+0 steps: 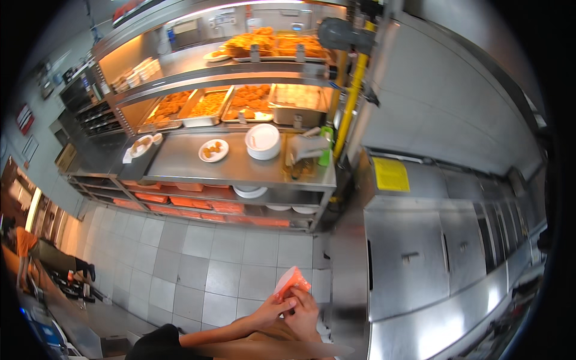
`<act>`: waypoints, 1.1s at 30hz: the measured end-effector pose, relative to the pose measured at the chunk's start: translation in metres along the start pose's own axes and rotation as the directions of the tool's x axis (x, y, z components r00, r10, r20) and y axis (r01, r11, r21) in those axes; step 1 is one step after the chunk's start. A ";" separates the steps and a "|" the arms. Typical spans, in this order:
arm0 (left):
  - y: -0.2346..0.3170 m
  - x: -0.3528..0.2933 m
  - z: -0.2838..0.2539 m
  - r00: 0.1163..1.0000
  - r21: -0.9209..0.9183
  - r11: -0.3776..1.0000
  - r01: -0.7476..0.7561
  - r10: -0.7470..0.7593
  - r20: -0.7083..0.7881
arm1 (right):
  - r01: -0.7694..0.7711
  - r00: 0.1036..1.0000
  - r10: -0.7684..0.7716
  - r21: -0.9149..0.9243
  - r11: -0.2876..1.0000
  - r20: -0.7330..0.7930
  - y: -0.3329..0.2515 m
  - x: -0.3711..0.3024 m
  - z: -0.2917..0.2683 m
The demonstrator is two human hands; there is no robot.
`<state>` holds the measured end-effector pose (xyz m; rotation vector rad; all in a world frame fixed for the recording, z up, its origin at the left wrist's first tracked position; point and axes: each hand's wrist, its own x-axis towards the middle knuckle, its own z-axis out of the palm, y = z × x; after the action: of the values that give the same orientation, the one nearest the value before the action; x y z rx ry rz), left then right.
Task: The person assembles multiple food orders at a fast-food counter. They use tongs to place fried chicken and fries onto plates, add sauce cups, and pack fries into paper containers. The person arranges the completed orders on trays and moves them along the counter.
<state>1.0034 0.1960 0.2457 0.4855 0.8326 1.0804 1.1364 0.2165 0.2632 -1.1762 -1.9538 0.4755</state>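
Close in front of my body, low in the picture, I hold an orange-red paper sleeve (pixel 291 281) with a pale side and small print on it. My left hand (pixel 271 312) is closed, its fingertips pinching the lower part of the sleeve. My right hand (pixel 303 314) is closed around the sleeve's lower right side, fingers bent over it. The two hands touch each other. Whether anything is inside the sleeve cannot be made out.
Ahead stands a steel counter (pixel 234 170) with a stack of white plates (pixel 263 139) and a plate of fried pieces (pixel 213 150). Trays of fried food (pixel 207 104) sit behind. Steel equipment (pixel 402 258) lines my right. Another person (pixel 43 252) bends at far left.
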 end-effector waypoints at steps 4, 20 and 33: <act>0.056 0.059 -0.050 0.954 -0.233 0.972 -0.029 -0.043 -0.296 | 0.166 0.908 -0.252 0.265 0.950 0.334 0.033 0.092 0.029; 0.256 0.176 -0.325 0.743 0.111 0.971 -0.213 0.235 -0.627 | 0.185 0.943 0.061 -0.666 0.723 0.328 0.315 0.578 0.178; 0.423 0.290 -0.423 0.948 0.012 1.000 -0.016 0.019 -0.317 | 0.713 0.492 0.217 -0.533 0.456 0.843 0.360 0.723 0.225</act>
<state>0.4918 0.6165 0.1858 0.3296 1.1184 1.1893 0.9785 1.0379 0.2026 -1.1593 -3.5021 -0.3663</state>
